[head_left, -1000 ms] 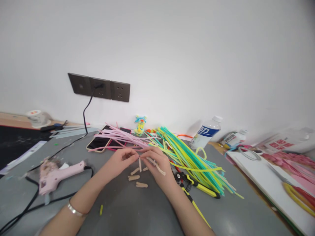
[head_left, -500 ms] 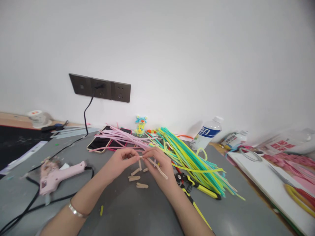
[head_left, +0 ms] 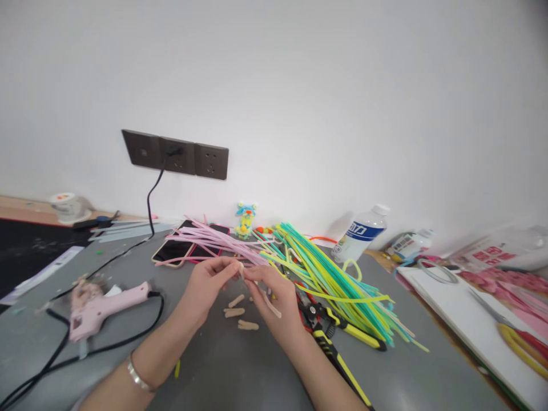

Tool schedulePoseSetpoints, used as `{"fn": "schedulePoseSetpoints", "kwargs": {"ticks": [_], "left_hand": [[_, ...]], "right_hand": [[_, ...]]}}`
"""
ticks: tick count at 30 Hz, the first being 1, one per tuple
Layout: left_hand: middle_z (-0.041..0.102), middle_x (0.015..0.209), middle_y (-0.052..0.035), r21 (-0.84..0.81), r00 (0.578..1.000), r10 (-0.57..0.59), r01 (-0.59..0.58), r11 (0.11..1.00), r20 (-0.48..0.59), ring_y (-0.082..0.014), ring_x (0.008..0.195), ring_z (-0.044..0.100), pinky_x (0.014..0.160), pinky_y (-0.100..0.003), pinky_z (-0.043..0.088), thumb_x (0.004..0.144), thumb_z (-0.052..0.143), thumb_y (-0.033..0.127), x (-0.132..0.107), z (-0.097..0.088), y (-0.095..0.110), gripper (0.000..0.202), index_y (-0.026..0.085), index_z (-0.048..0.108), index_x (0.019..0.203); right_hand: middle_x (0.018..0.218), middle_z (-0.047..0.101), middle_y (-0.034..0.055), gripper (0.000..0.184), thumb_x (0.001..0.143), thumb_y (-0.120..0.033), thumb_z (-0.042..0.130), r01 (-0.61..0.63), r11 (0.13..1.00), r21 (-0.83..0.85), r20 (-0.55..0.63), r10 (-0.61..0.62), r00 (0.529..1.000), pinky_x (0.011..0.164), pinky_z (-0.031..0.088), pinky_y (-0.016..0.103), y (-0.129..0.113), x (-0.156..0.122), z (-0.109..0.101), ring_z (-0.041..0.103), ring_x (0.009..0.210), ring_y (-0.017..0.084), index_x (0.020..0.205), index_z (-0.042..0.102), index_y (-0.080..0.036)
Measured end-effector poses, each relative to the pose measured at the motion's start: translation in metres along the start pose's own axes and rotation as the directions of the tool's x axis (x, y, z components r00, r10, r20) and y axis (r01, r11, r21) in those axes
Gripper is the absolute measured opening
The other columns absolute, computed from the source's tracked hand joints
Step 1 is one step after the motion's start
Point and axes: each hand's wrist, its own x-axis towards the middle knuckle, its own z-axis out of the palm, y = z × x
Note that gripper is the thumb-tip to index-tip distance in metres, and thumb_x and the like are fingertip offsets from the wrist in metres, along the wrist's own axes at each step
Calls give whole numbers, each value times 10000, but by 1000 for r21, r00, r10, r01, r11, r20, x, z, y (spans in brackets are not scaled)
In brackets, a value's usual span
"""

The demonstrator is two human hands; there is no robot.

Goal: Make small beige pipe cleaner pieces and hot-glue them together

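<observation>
The left hand [head_left: 205,291], with a silver-coloured bracelet [head_left: 139,375] on its wrist, pinched a thin, beige, fuzzy stem [head_left: 273,309] between thumb and forefinger. The right hand [head_left: 280,299] pinched the same stem just beside the left fingertips, and one loose end ran down along this right hand. How the stem was bent between the fingertips was too small to tell. Both hands were above the grey table [head_left: 231,371], where short beige fuzzy pieces [head_left: 234,312] lay below them. Metal pliers with black-and-yellow handles [head_left: 313,311] lay near the right hand, partly under a bundle of green and yellow fuzzy stems [head_left: 338,285].
</observation>
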Motion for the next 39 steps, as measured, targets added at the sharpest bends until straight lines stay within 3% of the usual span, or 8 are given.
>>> {"fn": "schedulePoseSetpoints", "kwargs": {"ticks": [3, 6, 11, 15, 18, 26, 31, 39], "left_hand": [[663, 674, -27, -101, 999, -21, 16, 995, -46, -105, 594, 469, 533, -206, 342, 613, 834, 429, -2, 2, -1, 317, 140, 743, 704], [651, 677, -15, -173, 996, -78, 69, 983, -45, -98, 598, 466, 528, -198, 348, 565, 871, 429, -4, 4, 0, 339, 148, 744, 704], [549, 601, 27, -202, 991, -124, 130, 971, 43, -78, 565, 426, 508, -185, 343, 544, 888, 458, -5, 6, 3, 382, 144, 689, 632], [537, 601, 34, -156, 975, -127, 156, 975, 185, -82, 560, 445, 503, -186, 363, 628, 852, 486, -7, 3, 7, 381, 152, 679, 690], [599, 682, 2, -106, 933, -188, 230, 967, 306, -111, 624, 526, 517, -198, 386, 656, 824, 532, -7, 0, 11, 415, 152, 695, 764], [560, 580, 15, 52, 827, -249, 258, 965, 504, -72, 514, 444, 512, -207, 342, 639, 866, 443, -8, -6, 16, 382, 125, 657, 618], [608, 640, -15, 97, 734, -356, 372, 923, 579, -94, 545, 503, 539, -229, 403, 634, 873, 428, -11, -6, 15, 350, 122, 715, 697], [619, 588, -10, 81, 727, -354, 382, 920, 588, -81, 508, 495, 487, -205, 343, 622, 883, 396, -9, -7, 10, 318, 127, 721, 671]], "right_hand": [[998, 743, 87, 295, 849, -108, 669, 55, 998, -29, -9, -56, 998, 825, 562, 357, 0, -1, 3, 705, 941, 230, 1117, 645, -231], [932, 734, 73, 272, 837, -85, 682, 71, 997, -34, -77, -74, 994, 771, 568, 330, 1, -1, 5, 704, 863, 211, 1069, 667, -226], [796, 738, 42, 173, 853, -68, 677, 77, 997, 15, -149, -73, 986, 674, 539, 294, -1, 2, -2, 690, 718, 181, 921, 718, -222], [732, 731, 31, 57, 848, -171, 726, -32, 982, 184, -147, 60, 987, 637, 514, 302, 3, 7, -12, 663, 666, 180, 821, 743, -219], [678, 694, 27, 104, 833, -302, 756, -119, 937, 327, -57, 146, 988, 601, 494, 300, 7, 10, -16, 628, 645, 179, 775, 764, -216], [721, 607, 19, 261, 810, -470, 751, -271, 838, 474, 175, 212, 961, 651, 480, 311, 7, 13, -18, 564, 726, 183, 763, 718, -216], [763, 560, 15, 336, 785, -505, 757, -450, 714, 536, 379, 273, 884, 624, 490, 286, 4, 13, -20, 539, 694, 162, 719, 637, -198], [734, 543, -11, 331, 831, -480, 720, -501, 675, 542, 432, 288, 855, 635, 465, 256, -5, 16, -20, 513, 666, 134, 736, 593, -190]]}}
